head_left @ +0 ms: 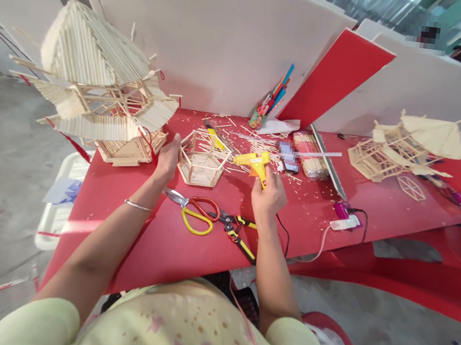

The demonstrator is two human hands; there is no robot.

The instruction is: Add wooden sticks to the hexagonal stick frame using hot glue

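On the red table a small hexagonal frame of thin wooden sticks [201, 177] stands upright, with a slatted floor and open sides. My left hand [168, 158] is at the frame's left side, fingers extended and seemingly against it; no finger shows wrapped round a stick. My right hand [268, 195] grips a yellow hot glue gun [252, 161] by its handle. The gun's nozzle points left, close to the frame's right upper corner. Large scissors [198, 213] with red and yellow handles lie in front of the frame, beside black-and-yellow pliers [236, 233].
A tall stick-built pavilion [108, 107] stands at left; another model [406, 143] sits far right. Behind are a yellow cutter [215, 135], loose sticks, a pen cup [258, 117], a phone [288, 157] and packed sticks [311, 155]. A power strip [344, 223] lies near the front edge.
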